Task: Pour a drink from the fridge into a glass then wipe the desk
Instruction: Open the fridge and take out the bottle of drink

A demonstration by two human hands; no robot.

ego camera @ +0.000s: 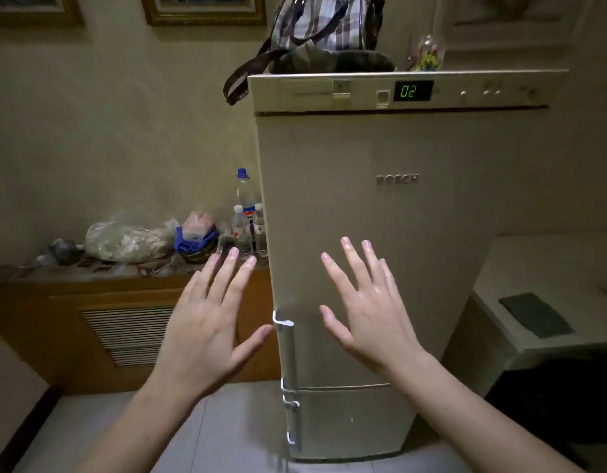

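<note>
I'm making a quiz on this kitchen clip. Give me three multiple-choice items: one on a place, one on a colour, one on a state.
1. Where is the striped bag?
A. on top of the fridge
B. on the floor
C. on the sideboard

2. What colour are the digits on the fridge display?
A. red
B. green
C. white

3. How is the upper fridge door?
A. wide open
B. removed
C. closed

Answers:
1 A: the bag sits on the fridge top.
2 B: the display reads 02 in green.
3 C: the upper door lies flush, with the left hand and right hand spread open before it, holding nothing.
</note>
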